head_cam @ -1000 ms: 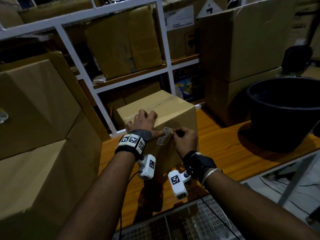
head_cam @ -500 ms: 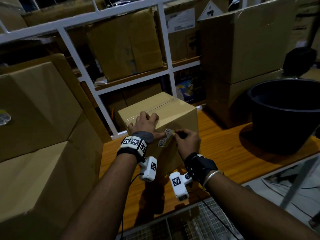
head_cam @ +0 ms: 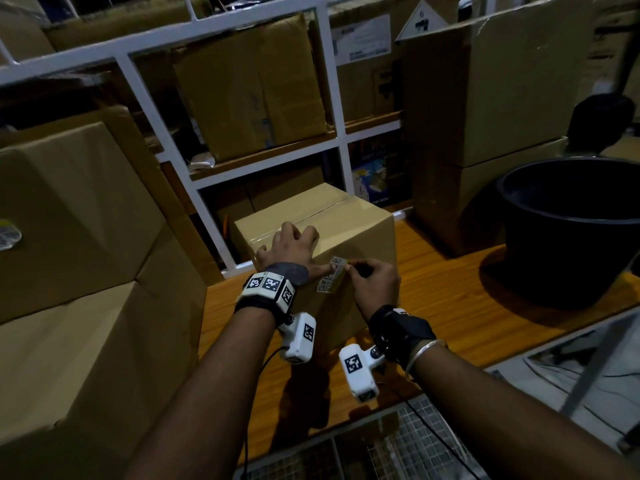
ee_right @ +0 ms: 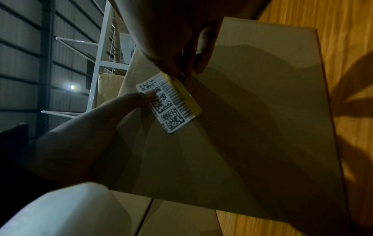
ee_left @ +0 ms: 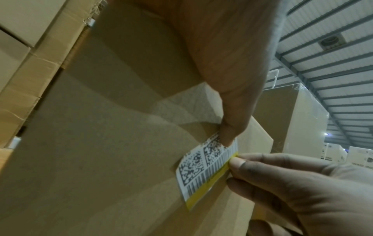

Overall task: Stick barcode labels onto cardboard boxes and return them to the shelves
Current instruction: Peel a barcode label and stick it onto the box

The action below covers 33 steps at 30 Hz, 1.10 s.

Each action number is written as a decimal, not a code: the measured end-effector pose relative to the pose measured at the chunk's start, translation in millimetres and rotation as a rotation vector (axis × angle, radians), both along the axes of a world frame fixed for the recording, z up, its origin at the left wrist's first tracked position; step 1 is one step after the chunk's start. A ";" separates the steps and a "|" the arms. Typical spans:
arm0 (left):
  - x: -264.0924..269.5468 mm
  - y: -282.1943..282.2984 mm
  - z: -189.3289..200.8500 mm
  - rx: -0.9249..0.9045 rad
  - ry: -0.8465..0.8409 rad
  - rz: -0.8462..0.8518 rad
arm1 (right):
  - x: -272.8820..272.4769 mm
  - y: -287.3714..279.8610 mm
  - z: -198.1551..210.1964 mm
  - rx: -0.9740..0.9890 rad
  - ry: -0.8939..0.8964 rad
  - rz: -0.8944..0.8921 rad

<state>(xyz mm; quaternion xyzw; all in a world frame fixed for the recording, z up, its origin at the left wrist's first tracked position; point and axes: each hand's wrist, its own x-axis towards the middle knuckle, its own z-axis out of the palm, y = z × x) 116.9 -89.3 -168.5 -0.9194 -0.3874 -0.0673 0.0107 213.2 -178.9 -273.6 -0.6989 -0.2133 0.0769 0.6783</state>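
A: From the head camera, where is the box?

B: The cardboard box (head_cam: 322, 230) stands on the wooden table (head_cam: 450, 299) near its back edge, just in front of the white shelf frame (head_cam: 166, 109). The left hand (head_cam: 291, 251) lies over the box's top front edge, fingers bent onto the taped top. The barcode label (head_cam: 333, 274) sits on the near face.

A: And the left wrist camera?

B: The left thumb (ee_left: 232, 127) presses the label's upper end flat against the box. The right hand (ee_left: 302, 188) pinches the label's yellow edge between thumb and forefinger.

A: The right wrist camera?

B: Same pinch at the yellow strip; the label lies slanted. A black tub (head_cam: 571, 230) stands toward the table's right edge.
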 end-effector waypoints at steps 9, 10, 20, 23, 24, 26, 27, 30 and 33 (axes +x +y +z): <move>0.3 0.3 0.1 -0.004 -0.002 0.006 | -1.1 -1.6 -0.7 -0.030 -0.035 0.009; 0.4 0.2 0.0 -0.002 -0.002 0.007 | -0.8 -2.2 -0.9 -0.025 -0.040 0.002; 1.0 0.4 -0.8 0.000 0.009 0.003 | -2.7 -2.8 -1.6 0.000 -0.034 -0.012; 0.6 1.1 -2.1 0.007 0.002 0.002 | -2.4 -2.4 -1.2 -0.001 -0.032 0.000; 0.8 1.2 -2.2 0.007 0.000 0.001 | -1.9 -1.8 -1.0 -0.006 -0.032 0.004; 1.3 0.6 -1.8 0.003 0.003 0.005 | -0.7 -1.7 -0.2 -0.022 -0.034 0.011; 1.9 0.4 -1.6 0.002 0.005 0.007 | -0.2 -1.8 0.3 -0.031 -0.038 0.016; 2.5 1.2 -1.9 0.006 0.006 0.012 | 0.1 -1.8 0.5 -0.062 -0.064 0.028; 2.2 1.5 -2.8 0.009 -0.003 0.009 | -0.5 -2.9 0.6 -0.061 -0.079 0.016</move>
